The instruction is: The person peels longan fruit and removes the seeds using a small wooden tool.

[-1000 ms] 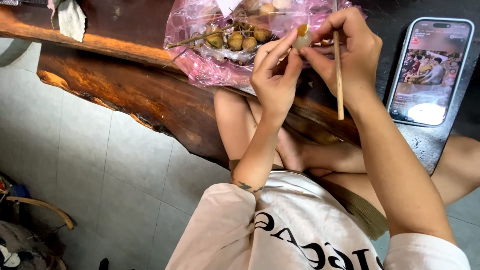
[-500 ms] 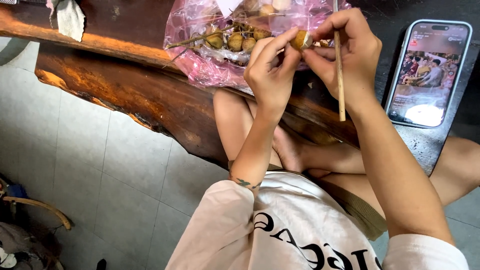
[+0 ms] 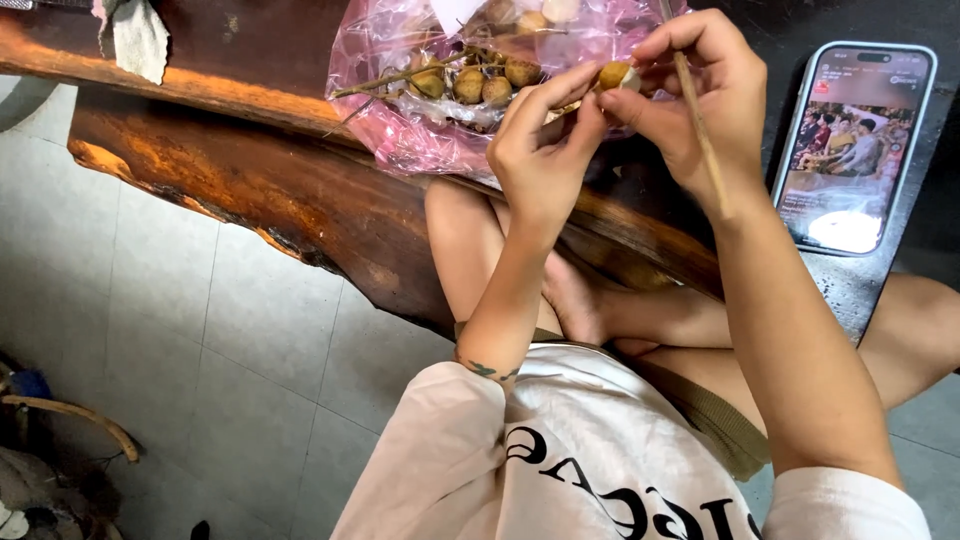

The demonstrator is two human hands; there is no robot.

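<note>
**Small brown fruit held between both hands, shell partly open**

The small brown fruit [image 3: 614, 75], round and thin-shelled, sits above the near edge of the dark wooden table [image 3: 250, 190], just in front of the pink plastic bag [image 3: 400, 120]. It is clear of the table surface, carried wholly by the fingers. A pale patch shows on its right side, which suggests the shell is already broken there.

The left hand [image 3: 540, 150] pinches the fruit from the left, thumb and forefinger closed narrowly on it. The right hand [image 3: 700, 100] grips it from the right with fingertips closed, and also traps a thin wooden stick [image 3: 700, 130] that runs down across the palm.

Inside the bag lie more fruit on a twig [image 3: 470, 82]. A phone [image 3: 855, 145] with a lit screen rests near the table's right edge, well apart from the bag.

Judgement: peeling is in hand, at an early stage. The next move calls for a firm left-hand hold while the right pulls the shell away without crushing the flesh.
</note>
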